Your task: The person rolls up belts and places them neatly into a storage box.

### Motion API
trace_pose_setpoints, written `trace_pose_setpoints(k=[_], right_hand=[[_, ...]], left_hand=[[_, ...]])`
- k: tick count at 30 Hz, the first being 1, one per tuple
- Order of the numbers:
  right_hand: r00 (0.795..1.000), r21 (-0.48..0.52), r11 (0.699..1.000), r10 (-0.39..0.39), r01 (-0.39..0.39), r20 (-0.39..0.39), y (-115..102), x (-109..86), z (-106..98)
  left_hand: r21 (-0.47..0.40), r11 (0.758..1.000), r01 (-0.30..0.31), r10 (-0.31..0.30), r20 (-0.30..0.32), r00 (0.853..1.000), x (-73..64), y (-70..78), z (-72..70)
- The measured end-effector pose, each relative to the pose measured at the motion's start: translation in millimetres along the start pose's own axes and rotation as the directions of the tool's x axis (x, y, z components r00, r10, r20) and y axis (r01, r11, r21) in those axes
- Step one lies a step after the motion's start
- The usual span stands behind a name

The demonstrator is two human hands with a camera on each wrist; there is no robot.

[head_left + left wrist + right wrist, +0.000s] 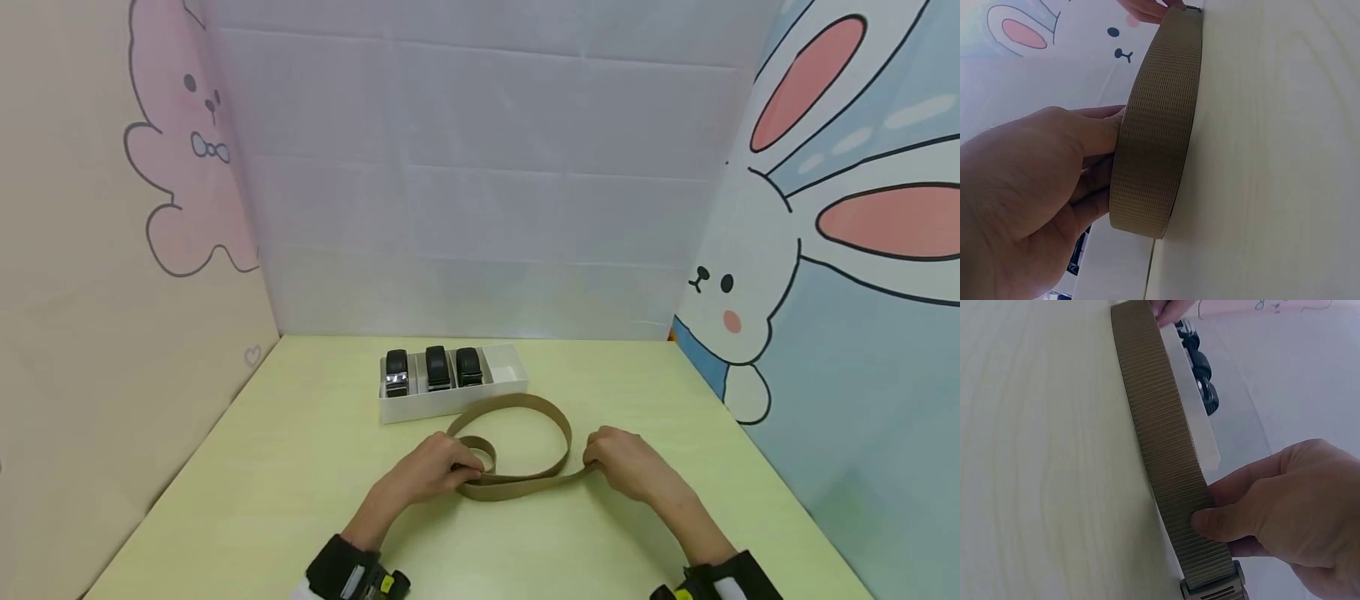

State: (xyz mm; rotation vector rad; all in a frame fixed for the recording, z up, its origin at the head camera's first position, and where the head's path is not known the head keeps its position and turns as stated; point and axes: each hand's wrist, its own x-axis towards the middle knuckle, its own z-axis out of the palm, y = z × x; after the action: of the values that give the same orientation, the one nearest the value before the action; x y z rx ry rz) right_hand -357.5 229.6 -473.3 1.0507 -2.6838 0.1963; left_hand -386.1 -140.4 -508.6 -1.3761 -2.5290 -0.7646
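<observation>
A tan webbing belt [517, 490] stands on its edge on the table, partly wound, with a small loop inside a larger one. My left hand [431, 467] pinches it at the small loop, thumb and fingers at the strap's edge. Toward the other end, my right hand [628, 460] grips the strap between thumb and fingers. In the right wrist view, the thumb [1216, 523] lies on the ribbed webbing, just above a dark buckle [1213, 590] at the belt's end. The left wrist view shows the belt's outer face [1154, 125], with some left fingers hidden behind it.
Behind the belt stands a white divided tray [431, 406] holding black rolled belts [437, 367] in three compartments; its right compartment is bare. The pale yellow table [322, 433] is bounded by a white back wall [480, 208] and side walls with cartoon prints.
</observation>
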Motion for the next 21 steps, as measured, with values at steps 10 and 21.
trace_pose_setpoints(k=[10, 21], right_hand=[[0.942, -0.004, 0.954, 0.294, -0.299, -0.161, 11, -17.4, 5], [0.763, 0.198, 0.739, 0.64, -0.644, 0.093, -3, -6.5, 8]], left_hand=[[-0.014, 0.999, 0.041, -0.04, 0.011, 0.999, 2.1, 5.6, 0.0], [-0.06, 0.997, 0.057, -0.054, 0.044, 0.998, 1.5, 9.0, 1.4]])
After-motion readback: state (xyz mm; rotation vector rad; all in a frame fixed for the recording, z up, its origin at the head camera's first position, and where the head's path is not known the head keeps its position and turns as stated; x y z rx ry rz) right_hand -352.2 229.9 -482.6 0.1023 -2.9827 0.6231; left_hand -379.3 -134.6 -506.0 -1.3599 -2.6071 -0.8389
